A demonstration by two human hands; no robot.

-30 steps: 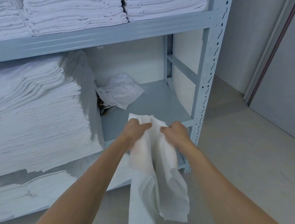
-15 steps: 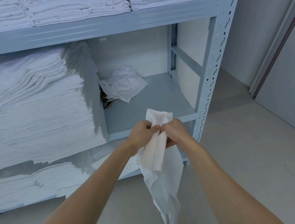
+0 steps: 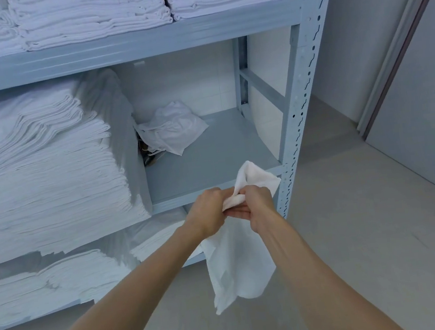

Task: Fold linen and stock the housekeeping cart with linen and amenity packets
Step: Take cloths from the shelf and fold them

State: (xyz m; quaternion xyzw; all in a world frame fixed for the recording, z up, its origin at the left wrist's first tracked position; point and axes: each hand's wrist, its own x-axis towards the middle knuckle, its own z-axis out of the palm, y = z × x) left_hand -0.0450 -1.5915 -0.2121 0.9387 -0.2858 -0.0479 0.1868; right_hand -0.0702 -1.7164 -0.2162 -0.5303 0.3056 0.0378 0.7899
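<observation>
A white cloth (image 3: 236, 261) hangs in front of the grey metal shelving (image 3: 210, 163). My left hand (image 3: 208, 209) and my right hand (image 3: 256, 201) both grip its upper part, held close together and touching. A folded corner of the cloth sticks up above my right hand; the rest drapes down below both hands. A crumpled white cloth (image 3: 173, 129) lies at the back of the middle shelf. No cart and no amenity packets are in view.
Tall stacks of folded white linen (image 3: 41, 170) fill the left of the middle shelf, with more on the top shelf (image 3: 88, 13) and the bottom shelf (image 3: 42, 285). A perforated upright post (image 3: 301, 94) stands at the right. Beyond it are grey floor and a door (image 3: 423, 112).
My hands came together from apart, bunching the cloth's top edge, and moved slightly right. The hanging cloth has gathered and shortened.
</observation>
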